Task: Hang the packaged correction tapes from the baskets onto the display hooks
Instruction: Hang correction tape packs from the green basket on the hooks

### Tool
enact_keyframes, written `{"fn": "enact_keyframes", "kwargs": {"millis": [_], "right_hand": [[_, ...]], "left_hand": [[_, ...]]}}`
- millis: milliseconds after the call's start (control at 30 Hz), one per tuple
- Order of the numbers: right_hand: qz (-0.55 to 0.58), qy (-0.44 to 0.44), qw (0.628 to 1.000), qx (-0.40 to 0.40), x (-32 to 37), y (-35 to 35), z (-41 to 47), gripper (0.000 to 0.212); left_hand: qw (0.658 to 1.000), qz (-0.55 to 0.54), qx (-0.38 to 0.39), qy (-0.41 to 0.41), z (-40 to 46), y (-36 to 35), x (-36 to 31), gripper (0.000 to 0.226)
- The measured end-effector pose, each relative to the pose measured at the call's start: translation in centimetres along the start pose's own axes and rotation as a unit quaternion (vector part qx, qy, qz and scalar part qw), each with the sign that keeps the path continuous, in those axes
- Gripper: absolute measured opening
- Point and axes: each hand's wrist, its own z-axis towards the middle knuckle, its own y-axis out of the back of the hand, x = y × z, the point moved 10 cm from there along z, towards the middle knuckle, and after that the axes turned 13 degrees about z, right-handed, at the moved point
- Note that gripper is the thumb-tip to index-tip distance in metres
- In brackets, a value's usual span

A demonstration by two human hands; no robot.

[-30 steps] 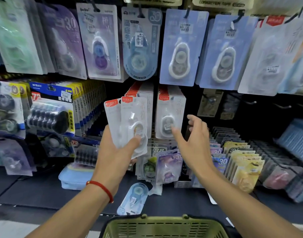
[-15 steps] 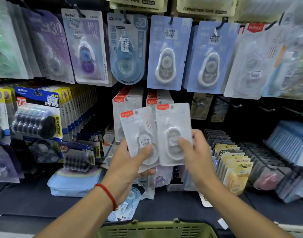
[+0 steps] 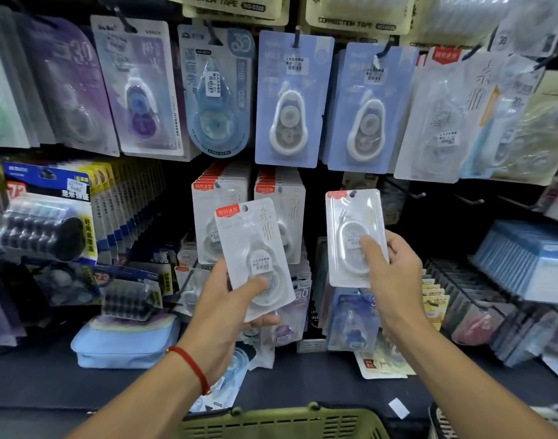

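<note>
My left hand (image 3: pixel 230 307) grips a white packaged correction tape (image 3: pixel 252 251) with a red label, tilted, in front of two full rows of the same white packs (image 3: pixel 222 198) hanging on hooks. My right hand (image 3: pixel 394 277) holds a second white pack (image 3: pixel 355 223) upright, thumb on its front, to the right of those rows. A bare display hook (image 3: pixel 410 193) juts out just right of that pack. The green basket (image 3: pixel 280 421) sits at the bottom edge below my arms.
Blue and purple correction tape packs (image 3: pixel 291 99) hang in the row above. Black refill packs (image 3: pixel 46 223) hang at left. A light blue pouch (image 3: pixel 125 340) and loose packs lie on the dark shelf. A second basket's rim (image 3: pixel 442 419) shows at bottom right.
My right hand took one of the two packs from my left hand and carried it right and upward toward the bare hook. My left hand keeps the other pack.
</note>
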Motion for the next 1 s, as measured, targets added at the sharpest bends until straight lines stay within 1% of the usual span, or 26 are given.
{"fn": "enact_keyframes", "kwargs": {"millis": [33, 100, 133, 167, 200, 233, 267, 367, 400, 433, 533, 567, 633, 700, 767, 900, 1000], "right_hand": [[-0.030, -0.007, 1.000, 0.003, -0.2, 0.0, 0.1, 0.026], [-0.163, -0.020, 0.986, 0.014, -0.8, 0.1, 0.1, 0.053], [-0.220, -0.014, 0.975, 0.015, -0.8, 0.1, -0.1, 0.057], [-0.234, -0.001, 0.972, 0.017, -0.5, -0.1, -0.4, 0.050], [-0.208, 0.007, 0.978, 0.027, -0.3, -0.5, -0.7, 0.037], [-0.168, 0.001, 0.984, 0.053, -0.4, -1.2, -1.0, 0.025], [-0.136, -0.016, 0.986, 0.097, -0.7, -2.3, -1.4, 0.018], [-0.081, -0.074, 0.964, 0.244, -1.8, -6.0, -3.6, 0.018], [-0.069, -0.081, 0.957, 0.269, -2.0, -6.7, -4.3, 0.019], [-0.057, -0.086, 0.955, 0.278, -2.2, -7.0, -4.7, 0.021], [-0.003, -0.114, 0.964, 0.242, -2.6, -6.6, -4.8, 0.021], [0.010, -0.114, 0.970, 0.213, -2.5, -6.2, -4.5, 0.017], [0.020, -0.093, 0.987, 0.130, -2.1, -4.7, -3.7, 0.011], [0.028, -0.066, 0.996, 0.051, -1.6, -3.0, -2.9, 0.010], [0.034, -0.047, 0.998, 0.000, -1.1, -1.5, -2.2, 0.012], [0.011, -0.056, 0.998, -0.027, -1.4, -0.1, -1.4, 0.015], [-0.013, -0.048, 0.998, -0.038, -1.6, 0.4, -1.4, 0.020]], "left_hand": [[1.000, 0.001, 0.000, -0.004, 0.0, 0.0, -0.1, 0.041], [1.000, 0.002, -0.001, -0.011, -0.1, -0.1, -0.3, 0.040], [1.000, 0.004, -0.002, -0.014, -0.1, -0.1, -0.3, 0.039], [1.000, 0.006, 0.001, -0.015, -0.1, -0.3, -0.3, 0.039], [1.000, 0.008, 0.006, -0.016, -0.2, -0.5, -0.2, 0.039], [1.000, 0.009, 0.014, -0.015, -0.2, -0.8, -0.1, 0.040], [1.000, 0.007, 0.022, -0.011, -0.2, -1.2, 0.0, 0.040], [0.998, -0.008, 0.056, 0.001, -0.2, -2.3, 0.4, 0.038], [0.998, -0.008, 0.069, -0.001, -0.3, -2.8, 0.4, 0.038], [0.997, -0.007, 0.081, -0.006, -0.4, -3.1, 0.3, 0.038], [0.995, -0.005, 0.098, -0.016, -0.6, -3.8, 0.0, 0.044], [0.995, -0.003, 0.097, -0.015, -0.7, -3.9, 0.1, 0.047], [0.996, 0.010, 0.091, -0.010, -0.7, -3.9, 0.1, 0.056], [0.995, 0.024, 0.096, -0.011, -0.9, -4.1, 0.1, 0.061], [0.994, 0.032, 0.108, -0.010, -1.2, -4.5, -0.1, 0.061], [0.992, 0.068, 0.106, -0.018, -1.4, -4.8, -0.3, 0.058], [0.983, 0.157, 0.063, -0.067, -1.2, -3.9, -0.9, 0.058]]}}
